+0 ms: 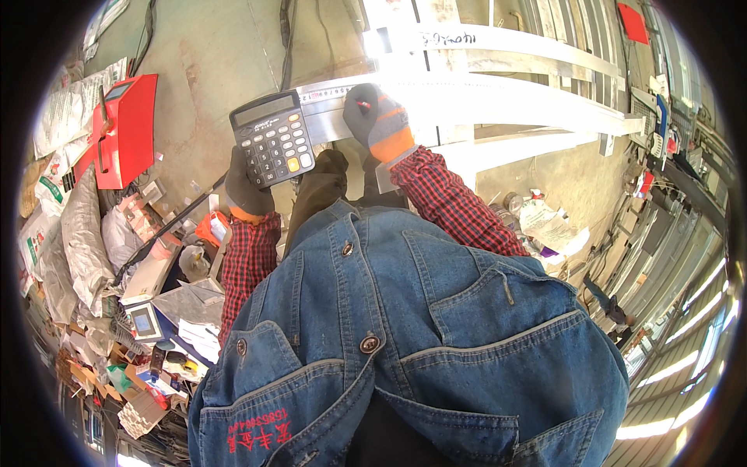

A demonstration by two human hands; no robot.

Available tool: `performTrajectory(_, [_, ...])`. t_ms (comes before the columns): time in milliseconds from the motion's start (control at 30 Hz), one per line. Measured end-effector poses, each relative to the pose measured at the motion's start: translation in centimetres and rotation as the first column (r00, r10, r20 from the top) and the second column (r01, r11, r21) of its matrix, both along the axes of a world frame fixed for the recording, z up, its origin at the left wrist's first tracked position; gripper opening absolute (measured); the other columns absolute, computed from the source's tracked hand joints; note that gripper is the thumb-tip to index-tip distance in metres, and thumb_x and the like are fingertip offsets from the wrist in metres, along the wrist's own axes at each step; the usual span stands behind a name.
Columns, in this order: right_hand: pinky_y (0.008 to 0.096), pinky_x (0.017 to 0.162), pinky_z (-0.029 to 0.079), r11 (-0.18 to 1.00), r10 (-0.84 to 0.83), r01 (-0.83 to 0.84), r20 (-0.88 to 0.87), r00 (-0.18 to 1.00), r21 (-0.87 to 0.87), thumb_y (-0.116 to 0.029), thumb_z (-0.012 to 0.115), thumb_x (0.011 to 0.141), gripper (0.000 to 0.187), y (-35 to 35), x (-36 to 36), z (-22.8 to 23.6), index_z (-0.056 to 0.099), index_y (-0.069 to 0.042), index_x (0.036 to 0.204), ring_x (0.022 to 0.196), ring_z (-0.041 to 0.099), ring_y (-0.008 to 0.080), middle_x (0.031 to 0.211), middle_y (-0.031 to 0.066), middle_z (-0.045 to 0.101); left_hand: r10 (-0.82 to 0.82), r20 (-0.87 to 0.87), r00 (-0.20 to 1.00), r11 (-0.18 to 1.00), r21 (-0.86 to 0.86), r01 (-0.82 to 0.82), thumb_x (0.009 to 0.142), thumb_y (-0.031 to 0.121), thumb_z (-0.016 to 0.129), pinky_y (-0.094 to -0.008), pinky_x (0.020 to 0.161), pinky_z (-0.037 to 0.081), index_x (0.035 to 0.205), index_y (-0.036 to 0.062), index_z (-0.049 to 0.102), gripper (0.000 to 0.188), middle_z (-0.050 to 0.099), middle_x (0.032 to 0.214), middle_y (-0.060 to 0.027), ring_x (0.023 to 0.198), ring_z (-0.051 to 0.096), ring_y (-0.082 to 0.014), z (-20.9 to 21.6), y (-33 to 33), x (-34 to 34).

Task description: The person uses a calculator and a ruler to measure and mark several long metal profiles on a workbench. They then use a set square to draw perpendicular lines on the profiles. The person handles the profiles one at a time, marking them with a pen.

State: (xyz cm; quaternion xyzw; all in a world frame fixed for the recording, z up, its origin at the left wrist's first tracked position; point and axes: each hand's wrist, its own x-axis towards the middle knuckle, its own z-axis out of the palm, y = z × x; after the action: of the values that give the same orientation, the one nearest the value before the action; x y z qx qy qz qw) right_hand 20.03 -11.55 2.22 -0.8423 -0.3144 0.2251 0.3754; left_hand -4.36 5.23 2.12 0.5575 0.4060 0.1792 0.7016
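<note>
My left hand (244,187), in a dark glove with an orange cuff, grips a black desk calculator (272,140) by its lower left side. The keys face up, with one orange key near the bottom. My right hand (377,121), gloved the same way, is closed over a bright metal bar. A small red thing (363,103) shows at its fingers; its kind is too small to tell. Just left of this hand, a ruler-like strip with printed marks (325,93) lies along the metal, running from the calculator's top edge toward the right.
Long, glaring metal profiles (529,101) stretch to the right. A red machine housing (128,132) with a handle stands at the left. Below it are wrapped bundles (82,241), a small screen unit (144,321) and mixed clutter. A crumpled bag (548,226) lies on the floor at right.
</note>
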Motion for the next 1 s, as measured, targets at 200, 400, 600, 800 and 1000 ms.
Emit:
performTrajectory(200, [0.0504,0.085,0.061,1.000,-0.005,0.004,0.024,1.000,0.019,-0.017,0.077,0.096,0.023,0.3,0.0,0.1,0.073,-0.006,0.116,0.096,0.076,0.0438,0.100,0.0217,0.078,0.023,0.018,1.000,0.995,-0.096,-0.021,0.123,0.020,0.038,-0.0297,0.085,0.068,0.144,-0.0081,0.059,0.041,0.077,0.128,-0.0145,0.108,0.078,-0.0170,-0.3,0.2,-0.3])
performTrajectory(400, [0.0501,0.085,0.061,1.000,-0.003,0.003,0.026,1.000,0.026,-0.016,0.076,0.097,0.021,0.4,0.0,-0.2,0.073,-0.006,0.115,0.096,0.076,0.0440,0.100,0.0216,0.078,0.150,0.051,0.987,0.938,-0.324,-0.125,0.124,0.030,0.036,-0.0314,0.088,0.068,0.144,-0.0041,0.061,0.047,0.076,0.130,-0.0135,0.111,0.078,-0.0178,-0.2,0.3,0.0])
performTrajectory(600, [0.0498,0.084,0.061,0.999,-0.005,0.003,0.038,0.999,0.035,-0.015,0.076,0.097,0.020,0.5,-0.1,0.5,0.073,-0.007,0.114,0.096,0.077,0.0438,0.100,0.0223,0.079,-0.008,-0.012,1.000,0.995,-0.095,0.007,0.124,0.031,0.036,-0.0320,0.091,0.069,0.144,-0.0048,0.060,0.048,0.075,0.134,-0.0134,0.113,0.078,-0.0180,-0.2,0.5,0.0])
performTrajectory(800, [0.0496,0.083,0.061,1.000,-0.012,0.011,0.022,1.000,0.024,-0.016,0.076,0.097,0.020,0.8,-0.1,0.8,0.074,-0.008,0.115,0.094,0.077,0.0438,0.099,0.0223,0.079,0.172,0.073,0.982,0.917,-0.376,-0.133,0.125,0.029,0.033,-0.0322,0.092,0.069,0.145,-0.0062,0.059,0.048,0.076,0.133,-0.0135,0.114,0.078,-0.0177,-0.1,0.4,0.3])
performTrajectory(1000, [0.0490,0.084,0.061,1.000,0.003,-0.004,0.043,0.999,0.021,-0.015,0.076,0.097,0.019,0.7,0.0,0.8,0.074,-0.007,0.114,0.094,0.077,0.0431,0.098,0.0220,0.079,0.136,0.066,0.989,0.949,-0.294,-0.111,0.125,0.028,0.032,-0.0315,0.090,0.069,0.145,-0.0068,0.059,0.049,0.076,0.131,-0.0133,0.112,0.078,-0.0172,0.1,0.4,0.6])
